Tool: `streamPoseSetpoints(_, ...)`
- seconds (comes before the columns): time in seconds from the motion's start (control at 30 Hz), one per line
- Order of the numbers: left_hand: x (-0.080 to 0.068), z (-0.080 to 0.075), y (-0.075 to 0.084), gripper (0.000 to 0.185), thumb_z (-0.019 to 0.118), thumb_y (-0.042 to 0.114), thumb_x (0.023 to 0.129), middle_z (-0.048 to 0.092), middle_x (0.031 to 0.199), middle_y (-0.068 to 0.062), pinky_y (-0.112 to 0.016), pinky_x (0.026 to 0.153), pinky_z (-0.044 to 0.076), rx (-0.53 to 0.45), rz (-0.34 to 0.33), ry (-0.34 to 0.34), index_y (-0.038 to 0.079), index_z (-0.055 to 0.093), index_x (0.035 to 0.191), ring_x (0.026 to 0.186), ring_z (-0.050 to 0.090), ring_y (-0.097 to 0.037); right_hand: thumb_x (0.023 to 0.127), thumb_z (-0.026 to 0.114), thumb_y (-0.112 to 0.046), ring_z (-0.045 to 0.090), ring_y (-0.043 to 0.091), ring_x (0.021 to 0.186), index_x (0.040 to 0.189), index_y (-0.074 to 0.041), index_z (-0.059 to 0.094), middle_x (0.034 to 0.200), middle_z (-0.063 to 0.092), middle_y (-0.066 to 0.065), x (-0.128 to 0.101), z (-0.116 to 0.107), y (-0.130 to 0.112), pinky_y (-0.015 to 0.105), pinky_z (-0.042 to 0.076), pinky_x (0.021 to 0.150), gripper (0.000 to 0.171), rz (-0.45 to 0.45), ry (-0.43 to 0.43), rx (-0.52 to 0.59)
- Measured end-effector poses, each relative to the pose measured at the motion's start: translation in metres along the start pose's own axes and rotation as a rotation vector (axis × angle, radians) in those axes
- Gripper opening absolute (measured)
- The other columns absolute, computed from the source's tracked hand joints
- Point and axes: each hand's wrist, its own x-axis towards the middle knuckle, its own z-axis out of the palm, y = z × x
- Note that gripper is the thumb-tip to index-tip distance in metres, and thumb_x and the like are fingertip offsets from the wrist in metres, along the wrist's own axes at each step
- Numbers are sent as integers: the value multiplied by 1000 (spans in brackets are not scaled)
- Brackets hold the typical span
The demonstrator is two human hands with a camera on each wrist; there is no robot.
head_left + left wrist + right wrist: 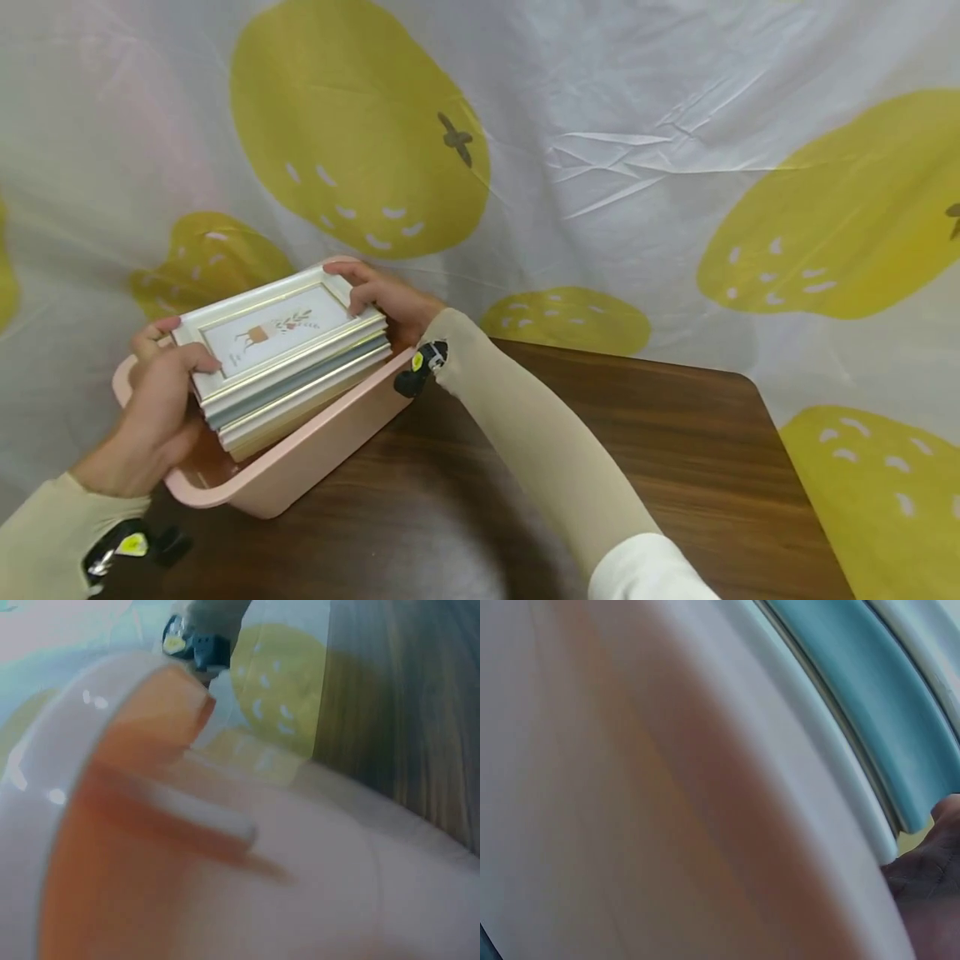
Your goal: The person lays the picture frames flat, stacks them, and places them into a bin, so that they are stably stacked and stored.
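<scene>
A stack of picture frames sits tilted within the mouth of a pink plastic tub (337,446). On top is a white picture frame (266,333) with gold trim and a deer print. Under it show the edges of a grey-blue frame (300,379) and another white frame (311,400). My left hand (161,392) grips the stack's near left end, thumb on the top frame's border. At the far right end my right hand (386,296) grips it, thumb likewise on the border. In the right wrist view, the blue frame (877,697) shows beyond the tub's blurred rim.
The tub stands at the left of a dark brown wooden table (660,467). Behind it hangs a pale cloth (600,200) printed with large yellow fruit. Its folds come down to the table's back edge. Dark wrist devices are strapped on both sleeves.
</scene>
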Motion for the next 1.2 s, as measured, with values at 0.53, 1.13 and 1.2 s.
streamPoseSetpoints(0.53,-12,23,-12,74,52,-13,88,35,130,8,-17,79,54,96,30,38,32,26,141,109,50,-15,78,49,0,57,28,88,159,-36,39,149,42,5,-11,-12,-2,35,50,65,90,38,18,-90)
streamPoseSetpoints(1.13,-8,27,-23,94,67,-10,92,37,136,3,-16,83,53,293,-35,-33,33,4,147,109,54,-12,82,52,15,43,29,117,166,-37,32,171,17,0,-7,-12,2,29,39,86,101,72,44,-337)
streamPoseSetpoints(1.2,-9,27,-23,95,68,-9,93,39,136,3,-17,82,55,306,-28,-57,32,2,148,104,57,-8,81,52,17,43,29,120,166,-36,31,171,18,0,-7,-13,2,29,40,83,103,65,40,-352)
